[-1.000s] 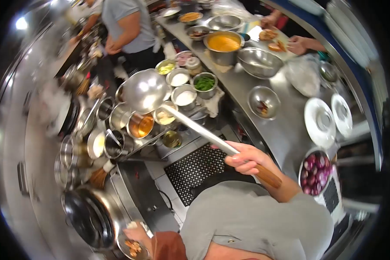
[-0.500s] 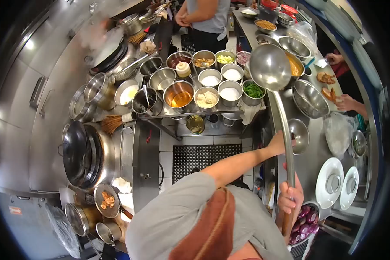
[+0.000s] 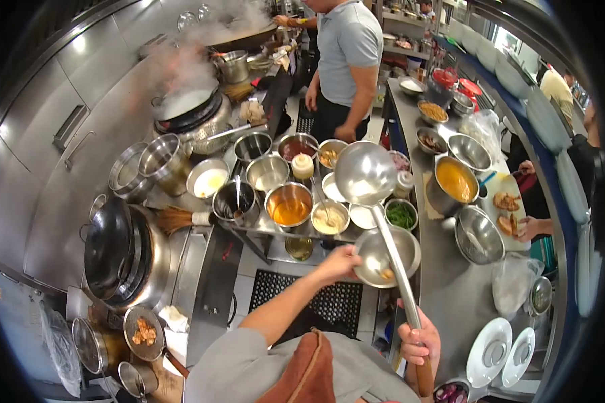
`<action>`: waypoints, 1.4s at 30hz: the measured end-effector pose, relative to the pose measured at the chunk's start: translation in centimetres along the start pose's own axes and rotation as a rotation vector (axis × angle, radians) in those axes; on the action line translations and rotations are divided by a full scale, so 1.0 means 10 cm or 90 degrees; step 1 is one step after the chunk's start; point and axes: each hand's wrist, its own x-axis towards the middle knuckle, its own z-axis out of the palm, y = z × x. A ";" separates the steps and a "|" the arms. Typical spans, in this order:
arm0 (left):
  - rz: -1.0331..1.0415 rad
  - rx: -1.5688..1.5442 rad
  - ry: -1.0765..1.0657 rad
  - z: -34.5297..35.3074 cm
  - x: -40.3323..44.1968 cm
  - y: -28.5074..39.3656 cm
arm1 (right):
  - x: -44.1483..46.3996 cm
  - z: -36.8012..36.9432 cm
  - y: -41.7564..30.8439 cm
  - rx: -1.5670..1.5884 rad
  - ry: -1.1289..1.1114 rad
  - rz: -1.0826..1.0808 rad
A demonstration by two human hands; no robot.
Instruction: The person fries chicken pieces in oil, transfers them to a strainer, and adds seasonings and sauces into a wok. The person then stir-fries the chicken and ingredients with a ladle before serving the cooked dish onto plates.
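My left hand [image 3: 339,263] grips the rim of a steel bowl [image 3: 407,250] that holds a few small brown pieces, held over the gap beside the right counter. My right hand [image 3: 420,339] is wrapped round the wooden handle of a long steel ladle [image 3: 366,172], its round head raised beyond the bowl. Part of the ladle's shaft crosses in front of the bowl. Just past the bowl stand a pot of chopped greens [image 3: 401,215] and a pot of pale paste [image 3: 329,217].
A wok [image 3: 107,248] sits on the left stove, and another [image 3: 185,102] steams farther back. A strainer with browned pieces [image 3: 144,333] lies lower left. A person [image 3: 349,54] stands behind the pots. Another person's hand [image 3: 532,228] is at the right counter's board.
My left hand has moved from the strainer at lower left to the counter bowl, taken hold of it and brought it left. The ladle stays in my right hand. The view has shifted.
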 end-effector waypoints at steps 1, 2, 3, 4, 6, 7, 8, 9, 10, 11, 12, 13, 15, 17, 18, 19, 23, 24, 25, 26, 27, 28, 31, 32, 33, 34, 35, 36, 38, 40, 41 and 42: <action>0.027 0.073 0.099 -0.22 -0.22 0.35 | 0.18 0.02 -0.03 0.044 -0.033 0.044; 0.073 0.095 0.132 -0.64 -0.23 0.38 | 0.36 0.03 -0.04 0.093 -0.060 0.088; 0.121 0.110 0.167 -0.94 -0.32 0.51 | 0.60 0.08 -0.06 0.147 -0.107 0.097; 0.118 0.120 0.214 -1.23 -0.43 0.63 | 0.83 0.14 -0.10 0.132 -0.109 0.112; 0.146 0.140 0.259 -1.56 -0.75 0.90 | 1.31 0.32 -0.20 0.126 -0.129 0.131; 0.159 0.165 0.290 -1.69 -0.88 0.97 | 1.56 0.40 -0.27 0.101 -0.126 0.125; 0.165 0.219 0.308 -1.90 -0.96 0.92 | 1.80 0.48 -0.34 0.030 -0.119 0.101; 0.158 0.198 0.317 -1.95 -1.07 0.94 | 2.01 0.61 -0.41 -0.126 -0.059 0.072; 0.152 0.177 0.326 -1.96 -1.19 0.98 | 2.22 0.67 -0.44 -0.271 0.015 0.033; 0.143 0.173 0.320 -2.02 -1.26 0.95 | 2.41 0.76 -0.49 -0.367 0.037 0.047; 0.119 0.155 0.328 -2.08 -1.33 0.90 | 2.59 0.82 -0.53 -0.424 0.055 0.056; 0.099 0.136 0.337 -2.12 -1.37 0.86 | 2.75 0.85 -0.58 -0.457 0.069 0.066; 0.092 0.085 0.338 -2.15 -1.43 0.81 | 3.05 0.86 -0.69 -0.491 0.091 0.083; 0.083 0.027 0.342 -2.14 -1.50 0.83 | 3.29 0.86 -0.80 -0.573 0.075 0.115; 0.082 0.020 0.343 -2.13 -1.52 0.86 | 3.37 0.87 -0.85 -0.576 0.078 0.121; 0.085 0.006 0.357 -2.12 -1.54 0.89 | 3.45 0.88 -0.92 -0.589 0.077 0.124; 0.129 0.006 0.420 -2.14 -1.55 0.88 | 3.68 0.87 -1.16 -0.689 0.092 0.126; 0.137 0.009 0.441 -2.09 -1.56 0.90 | 3.72 0.85 -1.21 -0.755 0.099 0.120; 0.145 0.004 0.466 -2.04 -1.56 0.91 | 3.76 0.85 -1.26 -0.798 0.112 0.123; 0.143 0.001 0.475 -2.00 -1.55 0.90 | 3.80 0.81 -1.32 -0.798 0.107 0.131; 0.143 -0.016 0.489 -1.96 -1.55 0.88 | 3.84 0.74 -1.39 -0.883 0.114 0.148; 0.143 -0.032 0.504 -1.93 -1.54 0.86 | 3.89 0.69 -1.44 -0.968 0.120 0.164; 0.141 -0.037 0.522 -1.80 -1.51 0.81 | 3.93 0.66 -1.50 -1.037 0.121 0.185; 0.139 -0.032 0.525 -1.77 -1.49 0.81 | 3.95 0.63 -1.54 -1.074 0.108 0.189; 0.137 -0.031 0.529 -1.75 -1.47 0.81 | 3.96 0.64 -1.58 -1.118 0.096 0.206; 0.135 -0.032 0.537 -1.73 -1.46 0.81 | 3.95 0.67 -1.59 -1.116 0.094 0.209; 0.133 -0.032 0.544 -1.72 -1.45 0.81 | 3.94 0.71 -1.59 -1.143 0.083 0.222; 0.131 -0.031 0.546 -1.70 -1.44 0.82 | 3.94 0.74 -1.60 -1.171 0.071 0.234; 0.141 -0.050 0.565 -1.66 -1.42 0.83 | 3.94 0.75 -1.63 -1.169 0.061 0.246; 0.143 -0.059 0.571 -1.65 -1.39 0.81 | 3.97 0.75 -1.65 -1.169 0.052 0.257; 0.144 -0.068 0.576 -1.64 -1.38 0.79 | 3.99 0.74 -1.65 -1.162 0.062 0.267; 0.142 -0.068 0.576 -1.63 -1.37 0.77 | 4.01 0.72 -1.65 -1.155 0.073 0.278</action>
